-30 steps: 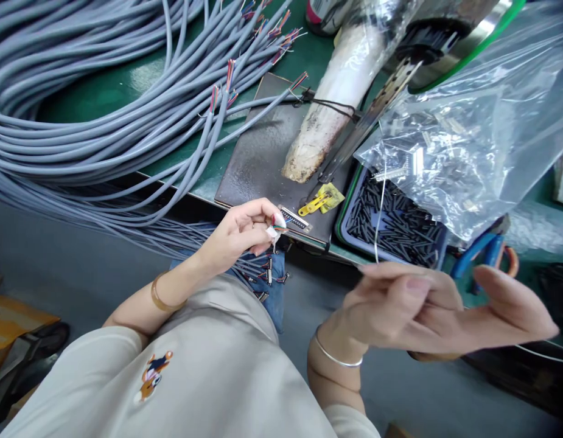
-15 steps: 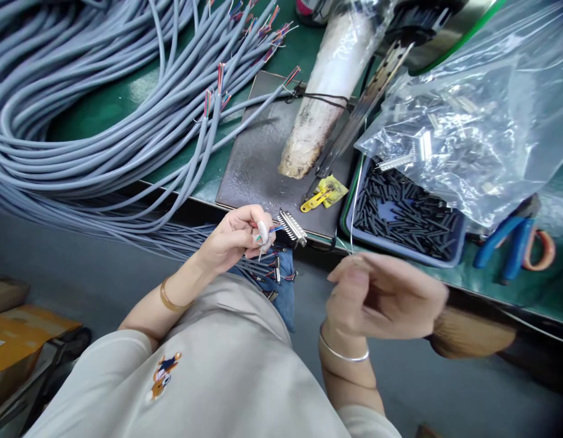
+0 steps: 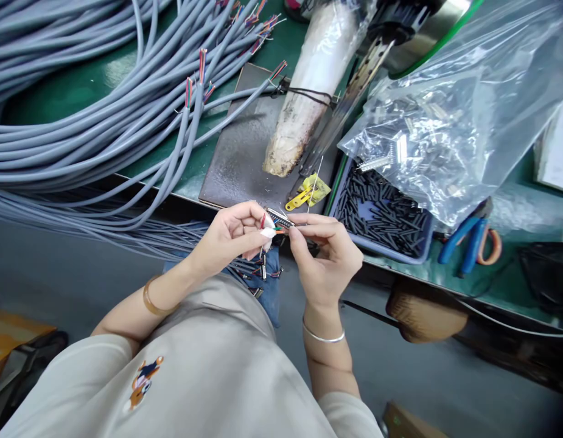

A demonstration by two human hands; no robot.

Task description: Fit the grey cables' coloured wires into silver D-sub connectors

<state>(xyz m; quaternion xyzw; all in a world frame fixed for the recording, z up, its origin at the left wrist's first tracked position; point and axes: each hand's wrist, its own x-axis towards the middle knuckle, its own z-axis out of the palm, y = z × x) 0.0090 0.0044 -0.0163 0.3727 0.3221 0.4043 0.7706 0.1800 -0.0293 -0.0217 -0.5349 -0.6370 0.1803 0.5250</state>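
My left hand point(image 3: 238, 234) pinches the coloured wire ends of a grey cable beside a metal connector point(image 3: 280, 218). White wrapping shows on one of its fingertips. My right hand point(image 3: 327, 258) has its thumb and forefinger closed on the right end of the connector. A thin solder wire point(image 3: 316, 182) rises just above the right hand's fingers; whether they hold it too cannot be made out. Just beyond the hands, a yellow clip point(image 3: 298, 198) rests with a yellow sponge piece on the dark plate point(image 3: 238, 158).
Grey cables point(image 3: 103, 134) cover the left of the green table. A wrapped white bundle point(image 3: 299, 91) points toward the hands. Right are a blue tray point(image 3: 425, 240) of black sleeves, a plastic bag point(image 3: 445, 121) of connectors and pliers point(image 3: 473, 243). Wired connectors point(image 3: 263, 267) lie over my lap.
My right hand has moved left from apart and closed on the connector. The connector has turned and sits lower between both hands. The whole view has shifted somewhat.
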